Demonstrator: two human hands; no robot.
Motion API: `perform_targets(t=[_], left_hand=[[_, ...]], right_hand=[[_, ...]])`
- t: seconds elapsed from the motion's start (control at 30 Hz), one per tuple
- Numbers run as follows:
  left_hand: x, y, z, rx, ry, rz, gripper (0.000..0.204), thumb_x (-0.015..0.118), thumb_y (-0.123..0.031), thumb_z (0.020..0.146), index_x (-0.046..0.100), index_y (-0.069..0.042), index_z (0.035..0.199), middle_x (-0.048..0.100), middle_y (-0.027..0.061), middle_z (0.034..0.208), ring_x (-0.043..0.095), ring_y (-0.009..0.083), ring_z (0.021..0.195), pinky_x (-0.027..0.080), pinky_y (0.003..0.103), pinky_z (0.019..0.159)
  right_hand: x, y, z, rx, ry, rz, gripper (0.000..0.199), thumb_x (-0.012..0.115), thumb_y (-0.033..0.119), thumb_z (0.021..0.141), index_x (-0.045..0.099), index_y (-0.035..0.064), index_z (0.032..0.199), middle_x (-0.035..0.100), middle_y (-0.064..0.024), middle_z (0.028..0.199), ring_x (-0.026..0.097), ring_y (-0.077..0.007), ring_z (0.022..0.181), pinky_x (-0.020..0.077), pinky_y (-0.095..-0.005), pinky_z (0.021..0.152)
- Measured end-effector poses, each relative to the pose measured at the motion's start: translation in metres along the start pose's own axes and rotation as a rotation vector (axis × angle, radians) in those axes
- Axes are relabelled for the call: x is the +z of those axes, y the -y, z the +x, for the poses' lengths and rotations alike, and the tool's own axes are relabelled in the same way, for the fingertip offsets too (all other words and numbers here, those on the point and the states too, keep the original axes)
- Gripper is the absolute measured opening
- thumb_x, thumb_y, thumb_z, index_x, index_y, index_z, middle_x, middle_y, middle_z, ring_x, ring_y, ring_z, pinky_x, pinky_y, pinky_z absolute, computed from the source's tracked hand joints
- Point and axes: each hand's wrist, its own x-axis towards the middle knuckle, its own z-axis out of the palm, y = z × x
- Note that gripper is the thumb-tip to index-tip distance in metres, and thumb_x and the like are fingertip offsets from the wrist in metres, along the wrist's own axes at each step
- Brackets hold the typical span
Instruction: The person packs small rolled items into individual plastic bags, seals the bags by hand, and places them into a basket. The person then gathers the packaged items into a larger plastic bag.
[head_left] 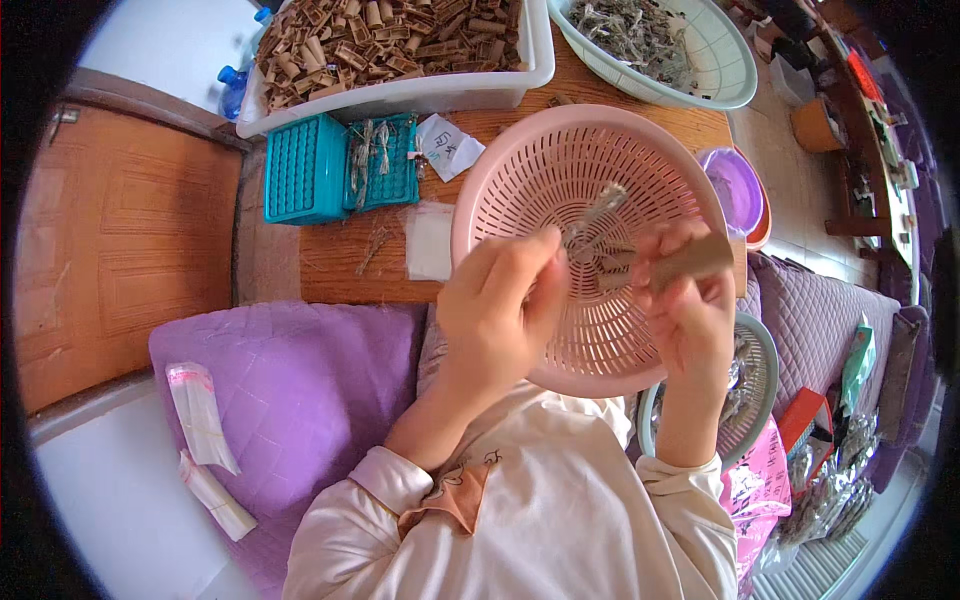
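Observation:
Both my hands are raised over a pink plastic colander basket (590, 372) at the table's front edge. My left hand (505, 300) is closed in a pinch at the near end of a small silvery bundle (600, 208), perhaps a coiled cord; blur hides its detail. My right hand (685, 300) grips a brown cardboard sleeve (698, 260) between thumb and fingers, its end sticking out to the right. A few brown pieces (612, 268) show between the hands, in or above the basket.
A white bin (400, 100) of brown cardboard sleeves and a pale green basket (735, 85) of small bundles stand at the back. Teal racks (305, 170) with corded bundles and a paper note (447, 147) lie left. Another basket (765, 375) sits below my right arm.

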Motion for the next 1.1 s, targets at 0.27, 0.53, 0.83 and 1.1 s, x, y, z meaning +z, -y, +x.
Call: perform_targets(t=[0.27, 0.53, 0.83, 1.1], left_hand=[[-0.012, -0.011, -0.005, -0.110, 0.528, -0.263, 0.013, 0.060, -0.001, 0.070, 0.057, -0.005, 0.083, 0.058, 0.0077, 0.072, 0.057, 0.0187, 0.058, 0.045, 0.027, 0.053], [-0.013, 0.001, -0.007, -0.273, 0.317, 0.030, 0.007, 0.057, 0.001, 0.073, 0.056, -0.001, 0.080, 0.059, 0.0109, 0.072, 0.059, 0.0239, 0.063, 0.046, 0.030, 0.055], [-0.020, 0.006, -0.003, -0.303, 0.477, -0.074, 0.008, 0.056, -0.002, 0.075, 0.054, -0.003, 0.083, 0.056, 0.0111, 0.077, 0.057, 0.0265, 0.070, 0.046, 0.033, 0.059], [-0.016, 0.015, -0.016, -0.453, 0.433, -0.088, 0.013, 0.057, -0.006, 0.077, 0.051, -0.003, 0.087, 0.057, 0.0128, 0.076, 0.058, 0.0284, 0.069, 0.046, 0.035, 0.060]], right_hand=[[0.003, 0.009, 0.017, -0.140, -0.038, -0.806, 0.024, 0.068, -0.002, 0.065, 0.056, 0.0001, 0.086, 0.060, -0.0025, 0.079, 0.056, -0.0085, 0.077, 0.0437, -0.0224, 0.070], [0.003, 0.003, 0.006, -0.086, 0.160, -0.688, 0.028, 0.068, 0.001, 0.067, 0.057, 0.0003, 0.092, 0.060, -0.0042, 0.082, 0.054, -0.0089, 0.078, 0.0438, -0.0236, 0.071], [-0.008, -0.013, 0.006, 0.244, 0.309, -0.779, 0.042, 0.046, -0.002, 0.081, 0.037, 0.0000, 0.122, 0.052, -0.0039, 0.084, 0.051, -0.0101, 0.075, 0.0430, -0.0225, 0.067], [-0.018, -0.032, 0.001, 0.559, 0.193, -0.236, 0.036, 0.046, 0.001, 0.084, 0.038, 0.0009, 0.119, 0.054, -0.0055, 0.085, 0.051, -0.0070, 0.070, 0.0444, -0.0213, 0.060]])
